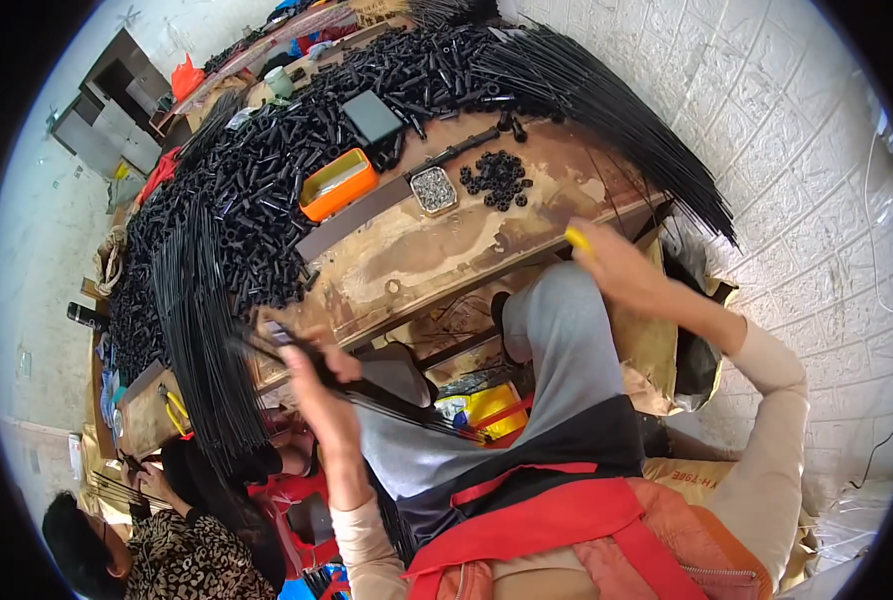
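I had the left hand [316, 385] just off the desk's [376, 290] near edge, toward its left end, with its fingers apparently clamped on some thin black rods [416, 408] that slanted down over the lap; the blur kept me from counting them. The right hand [616, 268] was raised beside the right end of the same edge, a small yellow thing [578, 240] at its fingertips. I could not tell whether those fingers were pinched on it or whether it was a cover worn on one of them. Inward from that edge were a loose cluster of short black rings [498, 180], a tray of small metal bits [433, 190] and an orange box [351, 203], while black tubular parts [256, 210] were heaped toward the far and left edges. I judged the step in hand to be handling the rods, with the right hand working apart from them. To my mind, the next move called for a steady left grip and a careful right-hand approach, so that the rod ends stayed together and clear of the knees.
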